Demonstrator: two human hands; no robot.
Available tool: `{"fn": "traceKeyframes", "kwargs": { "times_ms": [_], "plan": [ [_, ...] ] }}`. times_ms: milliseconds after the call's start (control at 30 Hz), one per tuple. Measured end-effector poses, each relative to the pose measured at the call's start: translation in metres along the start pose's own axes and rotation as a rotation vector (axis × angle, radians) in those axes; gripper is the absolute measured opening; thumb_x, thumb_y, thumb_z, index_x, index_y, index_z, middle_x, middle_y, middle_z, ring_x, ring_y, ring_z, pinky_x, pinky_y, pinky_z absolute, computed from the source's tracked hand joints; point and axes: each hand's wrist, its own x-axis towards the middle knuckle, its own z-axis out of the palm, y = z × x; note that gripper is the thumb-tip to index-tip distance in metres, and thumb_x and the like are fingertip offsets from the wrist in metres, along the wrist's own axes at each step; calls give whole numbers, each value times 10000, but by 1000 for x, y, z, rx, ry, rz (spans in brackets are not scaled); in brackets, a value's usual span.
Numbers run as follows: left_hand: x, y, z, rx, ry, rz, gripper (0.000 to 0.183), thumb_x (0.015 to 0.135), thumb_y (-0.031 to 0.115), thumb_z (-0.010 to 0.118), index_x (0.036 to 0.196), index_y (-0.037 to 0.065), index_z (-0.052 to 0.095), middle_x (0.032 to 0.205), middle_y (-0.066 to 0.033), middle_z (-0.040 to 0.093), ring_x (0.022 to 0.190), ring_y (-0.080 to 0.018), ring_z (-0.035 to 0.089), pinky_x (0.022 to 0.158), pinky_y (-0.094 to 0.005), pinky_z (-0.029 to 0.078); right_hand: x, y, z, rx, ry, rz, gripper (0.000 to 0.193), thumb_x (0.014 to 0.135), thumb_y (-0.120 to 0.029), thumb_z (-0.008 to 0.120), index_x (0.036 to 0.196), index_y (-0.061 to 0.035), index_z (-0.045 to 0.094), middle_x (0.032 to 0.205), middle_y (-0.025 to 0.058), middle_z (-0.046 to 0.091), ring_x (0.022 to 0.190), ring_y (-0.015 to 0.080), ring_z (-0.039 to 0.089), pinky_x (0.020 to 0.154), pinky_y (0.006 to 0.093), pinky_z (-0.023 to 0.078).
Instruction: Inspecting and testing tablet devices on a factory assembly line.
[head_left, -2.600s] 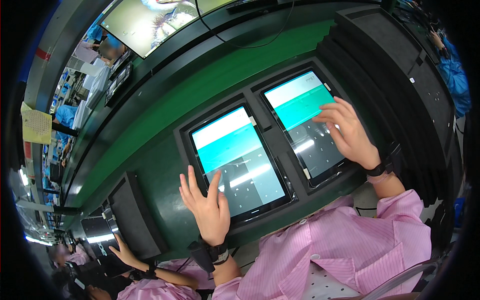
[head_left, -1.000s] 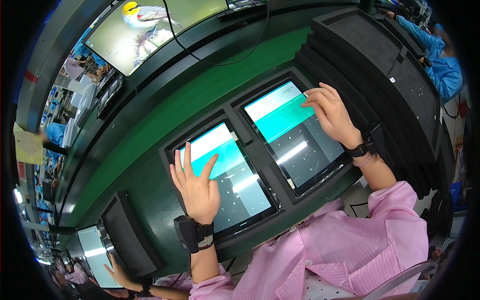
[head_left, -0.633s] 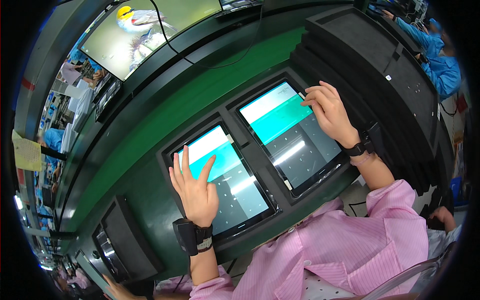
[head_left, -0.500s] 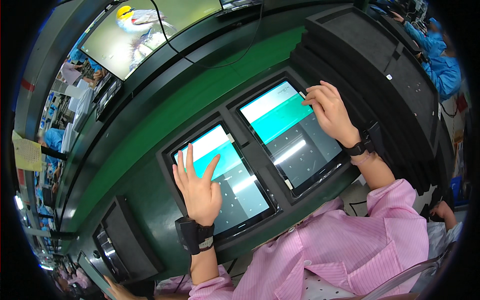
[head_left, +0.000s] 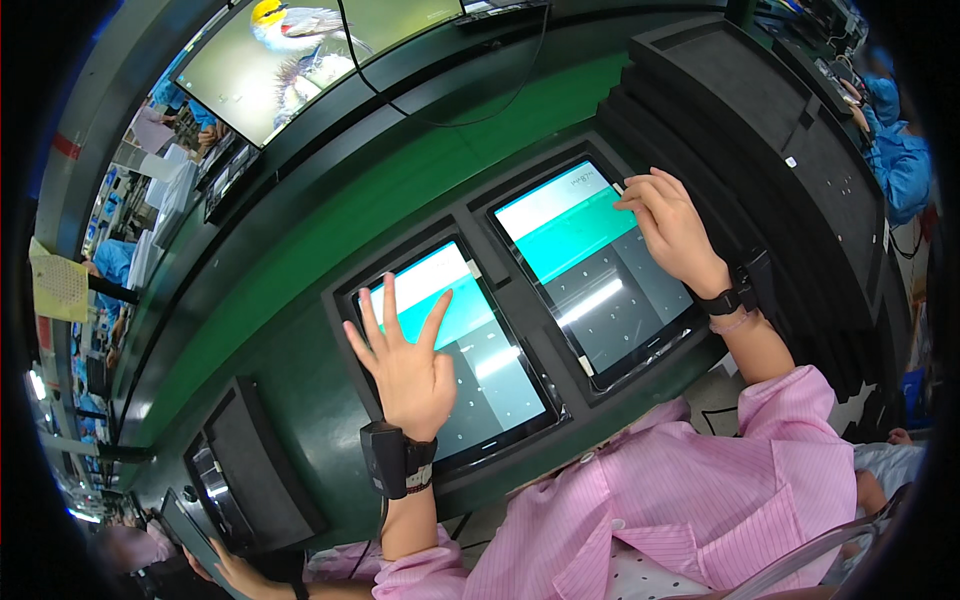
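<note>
Two tablets lie side by side in black foam trays, each lit with a white, teal and dark grey keypad screen. My left hand (head_left: 415,385) is open over the left tablet (head_left: 490,395), fingers spread above its upper screen and hiding part of it. The right tablet (head_left: 600,290) has my right hand (head_left: 675,230) at its upper right edge. That hand's fingers are loosely bent, with the tips at the screen's border and nothing seen in them. Whether either hand's fingertips touch the glass I cannot tell. Both wrists wear black bands.
Stacked black foam trays (head_left: 740,130) rise at the right. Behind the green bench (head_left: 300,300) stands a monitor (head_left: 330,60) with a black cable hanging before it. At the lower left is another foam tray (head_left: 265,470), and another person's hand (head_left: 235,570) holds a tablet (head_left: 190,530).
The view has shifted slightly. My left hand's fingers have spread wider over the left tablet. My right hand stays at the right tablet's edge.
</note>
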Motion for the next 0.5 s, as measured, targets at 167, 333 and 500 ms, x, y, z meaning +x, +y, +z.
{"fn": "traceKeyframes", "kwargs": {
  "times_ms": [167, 333, 500],
  "plan": [
    [-3, -6, -4, -13, 134, -86, 560, 637, 56, 408, 1136, 213, 607, 1437, -153, 221, 1348, -373, 98, 1061, -566, 15, 4, -8, -3, 76, 56, -112, 147, 832, -8, 449, 890, -6, 583, 922, 108, 585, 964, 286, 538, 988, 423, 341],
    [-7, -8, 0, 81, -22, -32, 550, 638, 43, 398, 1121, 193, 614, 1437, -149, 225, 1348, -367, 107, 1071, -547, 19, -2, -4, 1, 79, -105, -120, 164, 827, -9, 459, 928, -7, 588, 1008, 113, 567, 1017, 280, 522, 984, 417, 343],
    [-6, -5, -7, -19, 145, -94, 631, 635, 39, 414, 1249, 154, 500, 1435, -192, 192, 1344, -391, 85, 1054, -576, 30, 3, -11, -9, 103, 130, -69, 211, 807, 15, 469, 982, -12, 582, 1074, 108, 572, 1066, 284, 511, 967, 402, 350]
  ]
}}
